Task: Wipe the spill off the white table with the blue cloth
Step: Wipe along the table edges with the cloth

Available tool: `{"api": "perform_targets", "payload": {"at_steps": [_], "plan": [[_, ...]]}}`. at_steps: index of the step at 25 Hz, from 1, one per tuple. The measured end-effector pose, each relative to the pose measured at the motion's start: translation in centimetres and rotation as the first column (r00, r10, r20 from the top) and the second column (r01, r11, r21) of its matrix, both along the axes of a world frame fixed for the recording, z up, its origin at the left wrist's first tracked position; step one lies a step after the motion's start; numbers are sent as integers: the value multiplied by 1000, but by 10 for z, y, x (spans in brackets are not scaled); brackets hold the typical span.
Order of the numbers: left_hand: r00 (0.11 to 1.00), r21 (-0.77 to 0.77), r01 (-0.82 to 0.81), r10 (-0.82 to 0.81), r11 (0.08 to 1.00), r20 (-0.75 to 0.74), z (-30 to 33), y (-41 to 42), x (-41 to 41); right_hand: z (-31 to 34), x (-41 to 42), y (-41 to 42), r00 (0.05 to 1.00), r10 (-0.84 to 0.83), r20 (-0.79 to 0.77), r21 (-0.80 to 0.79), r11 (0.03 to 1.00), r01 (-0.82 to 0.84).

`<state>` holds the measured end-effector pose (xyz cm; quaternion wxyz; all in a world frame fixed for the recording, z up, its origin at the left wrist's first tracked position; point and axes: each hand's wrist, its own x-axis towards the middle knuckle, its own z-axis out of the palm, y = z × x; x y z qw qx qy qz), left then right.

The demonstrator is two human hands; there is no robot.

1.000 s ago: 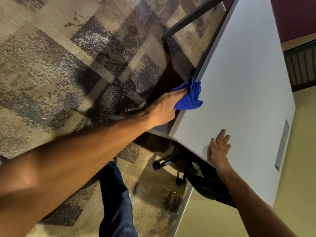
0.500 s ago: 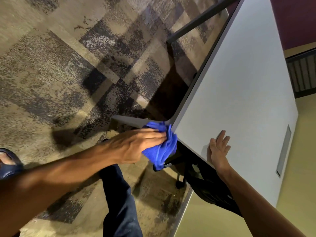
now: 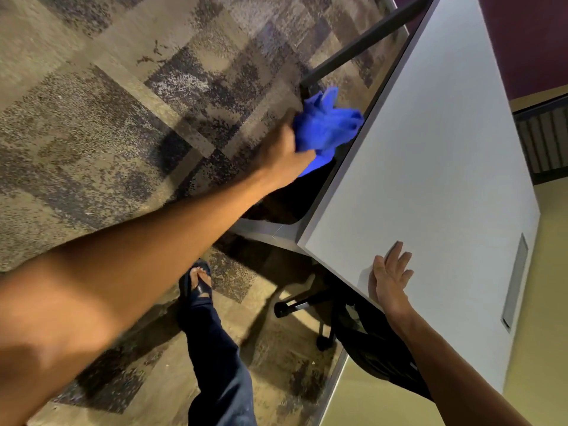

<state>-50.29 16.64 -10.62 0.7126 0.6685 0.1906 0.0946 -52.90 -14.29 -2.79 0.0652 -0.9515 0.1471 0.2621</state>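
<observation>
The white table (image 3: 430, 167) runs steeply from the lower middle to the top right. My left hand (image 3: 284, 150) grips the bunched blue cloth (image 3: 327, 126) just off the table's left long edge, with the cloth's right tip touching that edge. My right hand (image 3: 390, 276) lies flat with fingers spread on the tabletop by its near edge. I see no spill on the white surface.
Patterned carpet (image 3: 123, 118) fills the left. A black office chair (image 3: 378, 348) with wheeled base sits under the table's near end. My leg and sandalled foot (image 3: 198, 284) stand below. A grey cable slot (image 3: 516, 281) is set into the table's right side. A dark table leg bar (image 3: 362, 44) runs at the top.
My left hand has swept the cloth from the table's near corner back up along the left edge. My foot stepped forward. The right hand stays planted.
</observation>
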Motion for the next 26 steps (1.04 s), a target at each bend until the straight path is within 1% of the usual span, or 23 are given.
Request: {"api": "perform_targets", "payload": {"at_steps": [1, 3, 6, 7, 8, 10, 12, 15, 18, 21, 24, 25, 26], "plan": [[999, -93, 36, -38, 995, -21, 5, -9, 21, 0, 0, 0, 1000, -4, 3, 0, 1000, 4], [995, -167, 96, -97, 981, -1, 12, -29, 51, 0, 1, 1, 1000, -18, 9, -6, 1000, 18], [994, -160, 72, -84, 985, -68, 4, -55, 65, 0, 0, 2, 1000, -16, 7, -10, 1000, 16], [994, -161, 58, -71, 985, -78, -1, -61, 63, 0, 0, 2, 1000, -10, 9, -13, 1000, 10], [997, -175, 47, -57, 983, -58, -5, -65, 57, 0, 1, 3, 1000, -7, 10, -16, 1000, 7], [1000, -152, 28, -26, 988, 14, -12, -70, 36, 1, 0, 5, 1000, -12, 13, -25, 1000, 13], [999, -64, 23, -21, 998, 40, -14, -71, 7, 2, -1, 9, 999, -36, 30, -20, 999, 36], [999, -29, 46, -45, 999, 7, -12, -71, -43, 6, -1, 15, 999, -41, 30, -26, 999, 42], [999, -45, 40, -39, 998, 22, -4, -70, -88, 9, -3, 19, 1000, -27, 12, -34, 999, 27], [999, 35, 35, -34, 999, -21, -2, -70, -123, 10, -4, 21, 1000, -11, 5, -36, 999, 11], [998, 96, 36, -32, 995, -45, 4, -72, -148, 12, -5, 23, 999, -33, 7, -33, 999, 34], [997, 83, 65, -61, 994, -41, 4, -70, -155, 13, -5, 24, 999, -35, 8, -30, 999, 35], [995, 27, 89, -88, 996, -49, 3, -67, -162, 15, -5, 26, 999, -33, 8, -27, 999, 33]]}}
